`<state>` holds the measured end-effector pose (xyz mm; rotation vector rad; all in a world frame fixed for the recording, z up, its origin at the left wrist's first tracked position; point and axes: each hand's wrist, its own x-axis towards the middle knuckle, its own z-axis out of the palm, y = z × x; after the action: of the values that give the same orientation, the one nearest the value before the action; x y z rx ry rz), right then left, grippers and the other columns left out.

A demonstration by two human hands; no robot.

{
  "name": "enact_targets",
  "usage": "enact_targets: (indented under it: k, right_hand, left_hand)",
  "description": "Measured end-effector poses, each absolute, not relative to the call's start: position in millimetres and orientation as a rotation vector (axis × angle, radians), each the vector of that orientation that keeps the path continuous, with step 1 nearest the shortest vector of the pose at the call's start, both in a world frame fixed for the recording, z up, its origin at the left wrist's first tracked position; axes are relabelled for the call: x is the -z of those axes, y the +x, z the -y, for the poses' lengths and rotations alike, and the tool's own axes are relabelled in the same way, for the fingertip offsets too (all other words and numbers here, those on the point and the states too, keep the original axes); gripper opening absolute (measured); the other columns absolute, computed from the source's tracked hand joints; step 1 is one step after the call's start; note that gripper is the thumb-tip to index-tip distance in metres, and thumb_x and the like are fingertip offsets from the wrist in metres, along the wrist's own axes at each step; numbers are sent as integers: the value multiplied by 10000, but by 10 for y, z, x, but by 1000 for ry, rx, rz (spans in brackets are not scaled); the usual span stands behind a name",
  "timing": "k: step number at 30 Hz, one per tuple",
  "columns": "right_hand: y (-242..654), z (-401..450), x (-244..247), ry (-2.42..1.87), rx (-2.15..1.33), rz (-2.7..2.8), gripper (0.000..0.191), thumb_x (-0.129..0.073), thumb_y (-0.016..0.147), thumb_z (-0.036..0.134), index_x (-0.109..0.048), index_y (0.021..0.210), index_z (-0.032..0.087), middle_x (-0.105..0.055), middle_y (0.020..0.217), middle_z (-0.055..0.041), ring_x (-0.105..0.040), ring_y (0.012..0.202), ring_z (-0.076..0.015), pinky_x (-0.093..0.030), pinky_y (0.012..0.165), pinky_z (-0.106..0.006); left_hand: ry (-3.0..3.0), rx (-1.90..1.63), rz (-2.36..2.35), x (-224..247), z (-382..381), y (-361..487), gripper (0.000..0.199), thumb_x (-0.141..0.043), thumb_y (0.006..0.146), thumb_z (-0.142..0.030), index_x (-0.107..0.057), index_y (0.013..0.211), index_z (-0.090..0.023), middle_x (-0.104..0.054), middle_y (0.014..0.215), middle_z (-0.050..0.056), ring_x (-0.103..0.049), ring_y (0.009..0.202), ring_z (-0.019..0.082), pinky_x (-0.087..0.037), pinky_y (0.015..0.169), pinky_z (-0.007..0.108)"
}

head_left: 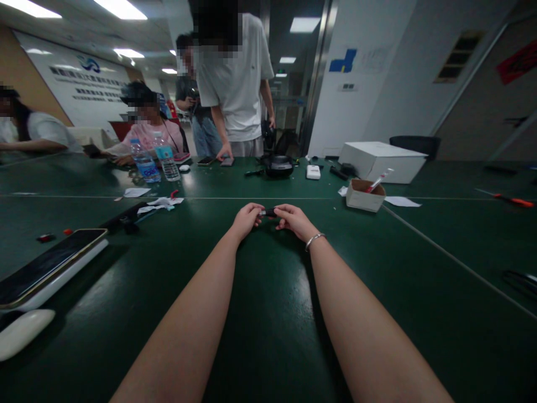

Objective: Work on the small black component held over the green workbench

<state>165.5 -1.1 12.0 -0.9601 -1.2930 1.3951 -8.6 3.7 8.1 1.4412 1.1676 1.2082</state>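
Observation:
Above the middle of the dark green table point(268, 313), a small black piece with a silver end point(269, 212) is held level between my two hands. Its exact kind is too small to make out. My left hand point(248, 220) pinches the silver end with thumb and fingers. At the black end, my right hand point(296, 221) grips with thumb and forefinger, its other fingers curled below. A silver bracelet point(314, 240) circles the right wrist.
On the left lie a phone on a white box point(54, 263), a white mouse point(25, 333) and paper scraps point(161, 205). Two water bottles point(166, 159) stand behind. An open small box point(366, 196) and a white carton point(384, 159) stand right. People are across the table.

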Motion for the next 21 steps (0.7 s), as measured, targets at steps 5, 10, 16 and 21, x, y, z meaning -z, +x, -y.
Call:
enact_targets:
  k: [5, 10, 16, 21]
  right_hand:
    - [1651, 14, -121, -974, -1382, 1286, 128, -657, 801, 174, -595, 910, 149, -662, 707, -4, -494, 397, -38, -577, 513, -242]
    - [1649, 3, -112, -965, -1378, 1292, 128, -651, 802, 164, -595, 916, 148, -638, 674, 14, -498, 391, -41, -578, 510, -248]
    - [1646, 19, -133, -963, -1380, 1298, 100, -619, 817, 132, -595, 913, 141, -645, 715, 8, -490, 387, -31, -570, 498, -236]
    - [1647, 23, -134, -956, -1379, 1301, 111, -631, 808, 134, -596, 913, 146, -633, 702, 18, -494, 388, -33, -572, 504, -239]
  left_hand:
    - [1481, -1219, -1165, -84, -29, -79, 158, -532, 798, -230, -610, 901, -140, -581, 682, 8, -510, 542, 75, -395, 490, 176]
    - [1450, -1206, -1161, -106, -18, -70, 189, -478, 837, -252, -602, 914, -132, -546, 614, -5, -477, 481, 71, -369, 455, 176]
    - [1434, -1224, -1155, -108, -7, -62, 172, -470, 839, -228, -587, 923, -133, -522, 583, -17, -445, 454, 67, -356, 436, 171]
    - [1459, -1257, -1140, -91, 3, -64, 148, -559, 791, -207, -603, 914, -138, -566, 675, 4, -494, 535, 72, -395, 485, 171]
